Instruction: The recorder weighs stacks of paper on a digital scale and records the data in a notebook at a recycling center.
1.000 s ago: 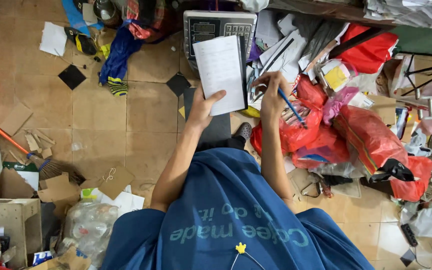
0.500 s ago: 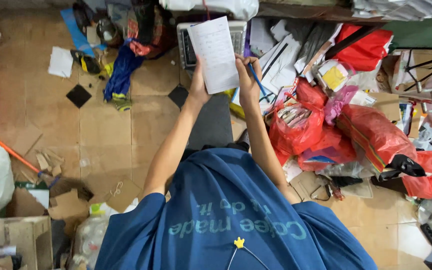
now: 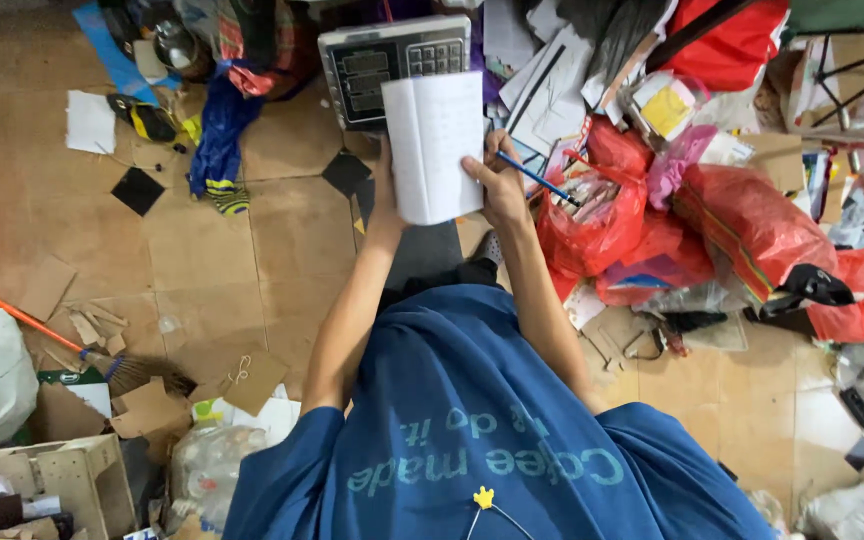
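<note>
Notebook (image 3: 434, 145) now being held higher and nearer the body than a second ago, when it was sitting farther out over the grey weighing scale (image 3: 392, 62); now covering the scale's lower right corner, pages facing up, being steadied as if for reading or writing. Left hand (image 3: 384, 190) gripping the notebook's lower left edge from behind, fingers mostly hidden by the paper. Right hand (image 3: 497, 180) pressing against the right edge, grip closing on a blue pen (image 3: 542, 180) with its tip pointing away to the right, off the page. Counting: one notebook, one pen, one scale, two hands in play. Lying around: several red plastic bags (image 3: 592, 215) to the right, cardboard scraps (image 3: 252, 380) on the tiled floor (image 3: 202, 250).
</note>
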